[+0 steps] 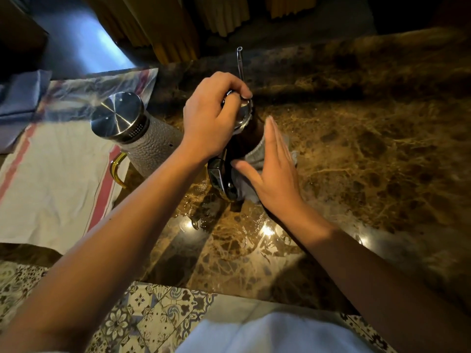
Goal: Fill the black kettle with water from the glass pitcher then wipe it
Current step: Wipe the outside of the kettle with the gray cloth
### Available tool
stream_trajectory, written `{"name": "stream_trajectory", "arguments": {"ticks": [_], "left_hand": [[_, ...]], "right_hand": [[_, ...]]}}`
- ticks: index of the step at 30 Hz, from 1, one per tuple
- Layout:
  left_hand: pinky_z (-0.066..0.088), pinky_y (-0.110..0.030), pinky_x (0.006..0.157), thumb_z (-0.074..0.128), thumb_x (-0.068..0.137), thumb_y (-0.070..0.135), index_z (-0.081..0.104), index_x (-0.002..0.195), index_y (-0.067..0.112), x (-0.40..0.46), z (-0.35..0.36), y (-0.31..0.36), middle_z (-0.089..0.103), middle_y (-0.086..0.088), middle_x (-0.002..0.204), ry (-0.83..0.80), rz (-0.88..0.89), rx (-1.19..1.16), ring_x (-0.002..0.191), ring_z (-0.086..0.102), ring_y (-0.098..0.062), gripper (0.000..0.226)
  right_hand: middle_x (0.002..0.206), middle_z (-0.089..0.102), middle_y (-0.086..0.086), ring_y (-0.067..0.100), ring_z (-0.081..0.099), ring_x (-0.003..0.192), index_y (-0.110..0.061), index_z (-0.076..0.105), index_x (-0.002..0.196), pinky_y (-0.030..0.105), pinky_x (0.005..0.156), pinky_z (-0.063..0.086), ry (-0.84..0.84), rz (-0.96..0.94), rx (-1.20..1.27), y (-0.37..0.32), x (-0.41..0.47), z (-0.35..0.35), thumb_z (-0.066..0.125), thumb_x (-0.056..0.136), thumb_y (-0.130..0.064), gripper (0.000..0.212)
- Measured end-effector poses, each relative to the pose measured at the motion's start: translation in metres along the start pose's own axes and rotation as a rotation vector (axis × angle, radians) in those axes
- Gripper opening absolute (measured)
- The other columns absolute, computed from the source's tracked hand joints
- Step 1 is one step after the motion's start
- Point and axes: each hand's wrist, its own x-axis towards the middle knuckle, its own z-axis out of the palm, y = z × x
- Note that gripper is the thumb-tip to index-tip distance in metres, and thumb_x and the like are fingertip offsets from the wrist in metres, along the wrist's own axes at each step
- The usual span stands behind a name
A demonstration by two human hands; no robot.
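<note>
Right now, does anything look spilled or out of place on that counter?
Yes. A wet patch glistens on the marble counter just in front of the kettle, likely spilled water. The right hand presses a grey cloth against the kettle, not the puddle.

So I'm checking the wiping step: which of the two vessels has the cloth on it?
The black kettle, under both hands; the grey cloth is pressed to its side. The textured glass pitcher stands untouched beside it.

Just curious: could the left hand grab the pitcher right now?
Probably, once it lets go: the left hand is busy holding the kettle's lid, but the pitcher stands just beside it, with nothing between.
</note>
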Motion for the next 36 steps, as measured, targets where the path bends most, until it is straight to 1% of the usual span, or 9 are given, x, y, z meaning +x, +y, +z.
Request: {"name": "stream_trajectory", "arguments": {"ticks": [2,7,13,17,19,23,28,32,36], "left_hand": [[0.05,-0.048,0.092,0.046,0.094,0.019,0.069,0.1,0.017,-0.001,0.001,-0.001,0.071,0.001,0.104,-0.002,-0.004,0.007,0.102,0.065,-0.016,0.024],[0.05,-0.047,0.092,0.046,0.093,0.02,0.07,0.1,0.017,-0.001,0.0,-0.003,0.072,0.001,0.104,0.001,0.003,-0.004,0.103,0.065,-0.016,0.025],[0.049,-0.047,0.095,0.046,0.092,0.022,0.069,0.099,0.019,-0.001,0.0,-0.001,0.071,0.003,0.105,-0.015,-0.009,-0.009,0.105,0.064,-0.014,0.025],[0.049,-0.048,0.095,0.048,0.091,0.021,0.069,0.097,0.02,0.0,-0.001,-0.001,0.071,0.005,0.104,-0.017,-0.014,-0.023,0.105,0.064,-0.014,0.022],[0.049,-0.049,0.095,0.049,0.091,0.021,0.069,0.095,0.02,0.0,-0.001,-0.002,0.071,0.005,0.104,-0.023,-0.021,-0.04,0.105,0.064,-0.014,0.021],[0.049,-0.05,0.096,0.051,0.092,0.018,0.069,0.092,0.022,0.0,-0.001,-0.004,0.072,0.006,0.103,-0.027,-0.025,-0.082,0.105,0.064,-0.014,0.019],[0.048,-0.05,0.097,0.05,0.091,0.015,0.07,0.087,0.021,0.0,-0.002,-0.001,0.073,0.005,0.101,-0.044,-0.035,-0.145,0.103,0.066,-0.017,0.02],[0.05,-0.052,0.093,0.051,0.092,0.013,0.07,0.088,0.019,-0.002,-0.001,-0.002,0.073,0.004,0.1,-0.05,-0.016,-0.153,0.101,0.067,-0.018,0.02],[0.052,-0.051,0.092,0.053,0.091,0.014,0.071,0.089,0.017,-0.002,0.0,-0.004,0.075,0.006,0.103,-0.029,-0.043,-0.177,0.102,0.067,-0.016,0.018]], "right_hand": [[0.172,0.017,0.011,0.021,0.015,0.16,-0.006,0.011,0.164,0.031,0.127,0.015,0.004,-0.036,0.003,-0.004,0.007,-0.001,0.063,0.093,-0.059,0.103],[0.174,0.011,0.011,0.02,0.01,0.161,-0.006,0.006,0.165,0.041,0.131,0.009,-0.088,-0.065,-0.157,0.021,-0.004,-0.007,0.06,0.084,-0.076,0.12],[0.173,0.012,0.012,0.023,0.011,0.161,-0.004,0.003,0.164,0.032,0.128,0.0,-0.17,-0.01,-0.301,0.031,-0.007,-0.01,0.068,0.07,-0.082,0.138],[0.173,0.013,0.01,0.019,0.011,0.16,-0.008,0.001,0.165,0.03,0.127,0.002,-0.222,-0.023,-0.287,0.038,-0.001,-0.018,0.068,0.071,-0.082,0.137],[0.174,0.013,0.005,0.013,0.008,0.159,-0.015,0.002,0.166,0.026,0.125,0.001,-0.247,-0.059,-0.308,0.043,0.004,-0.026,0.066,0.074,-0.082,0.131],[0.173,0.016,0.0,0.015,0.012,0.16,-0.026,0.002,0.166,0.029,0.125,0.006,-0.268,-0.048,-0.251,0.054,0.005,-0.029,0.051,0.087,-0.08,0.108],[0.17,0.028,-0.003,0.016,0.021,0.158,-0.032,0.018,0.165,0.042,0.129,0.02,-0.215,0.089,-0.032,0.045,0.014,-0.026,0.024,0.103,-0.068,0.072],[0.169,0.03,-0.003,0.014,0.025,0.156,-0.025,0.026,0.164,0.03,0.126,0.018,-0.173,0.259,0.293,0.008,0.031,-0.019,0.025,0.11,-0.053,0.061],[0.167,0.035,-0.001,0.012,0.029,0.154,-0.019,0.033,0.161,0.025,0.123,0.02,-0.043,0.275,0.351,-0.029,0.036,-0.016,0.024,0.111,-0.048,0.058]]}}
